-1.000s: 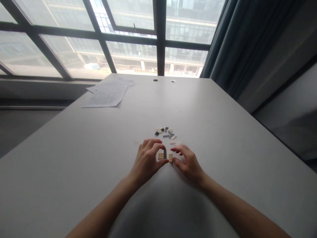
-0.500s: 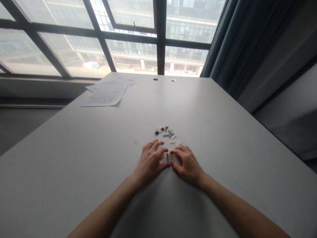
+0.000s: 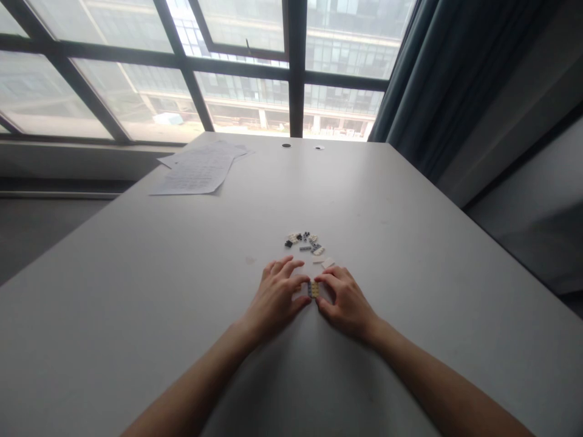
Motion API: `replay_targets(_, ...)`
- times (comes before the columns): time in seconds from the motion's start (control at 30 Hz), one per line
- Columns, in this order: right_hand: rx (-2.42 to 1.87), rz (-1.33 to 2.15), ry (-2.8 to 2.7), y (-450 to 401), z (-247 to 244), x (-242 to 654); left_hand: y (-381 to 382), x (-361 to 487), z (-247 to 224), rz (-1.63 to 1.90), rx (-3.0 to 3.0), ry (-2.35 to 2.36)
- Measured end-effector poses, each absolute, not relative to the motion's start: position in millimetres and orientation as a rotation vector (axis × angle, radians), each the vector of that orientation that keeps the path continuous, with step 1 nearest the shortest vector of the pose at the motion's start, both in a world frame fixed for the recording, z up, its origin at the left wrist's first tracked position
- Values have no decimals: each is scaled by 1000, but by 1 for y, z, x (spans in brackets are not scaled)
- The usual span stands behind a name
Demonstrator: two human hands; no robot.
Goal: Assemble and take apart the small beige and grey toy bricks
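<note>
Near the front of the white table, a grey toy building brick [image 3: 310,289] and a tan toy building brick [image 3: 315,289] lie side by side with no gap I can see between them. The thumb and index finger of my left hand [image 3: 277,298] close on the ends of the grey brick, its other fingers raised and spread. On the tan brick, the thumb and fingertips of my right hand [image 3: 348,301] grip from the right. Another tan piece [image 3: 298,287] shows partly behind my left fingers; most of it is hidden.
Beyond my hands lies a loose arc of small white, black and grey bricks [image 3: 305,248]. Flat white pieces [image 3: 327,263] rest just past my right fingertips. Printed papers [image 3: 195,173] lie at the table's [image 3: 182,255] far left, before the window.
The grey and tan bricks, apart by a narrow gap before, now sit against each other. My left fingertips have shifted slightly onto the grey brick.
</note>
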State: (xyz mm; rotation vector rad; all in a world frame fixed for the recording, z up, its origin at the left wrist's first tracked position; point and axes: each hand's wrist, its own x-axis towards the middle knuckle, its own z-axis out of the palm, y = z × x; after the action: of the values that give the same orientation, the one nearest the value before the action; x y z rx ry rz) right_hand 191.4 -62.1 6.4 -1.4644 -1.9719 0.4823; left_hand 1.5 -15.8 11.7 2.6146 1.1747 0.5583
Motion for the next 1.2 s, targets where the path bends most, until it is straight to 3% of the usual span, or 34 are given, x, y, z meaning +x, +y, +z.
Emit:
replay_targets(0.9, -1483, 480, -1966, -62, 5, 192, -13, 1, 10, 573, 2578, 1170)
replay_targets(1.2, -1448, 491, -2074, -53, 6, 194, 3, -20, 31, 793, 2420, 1283)
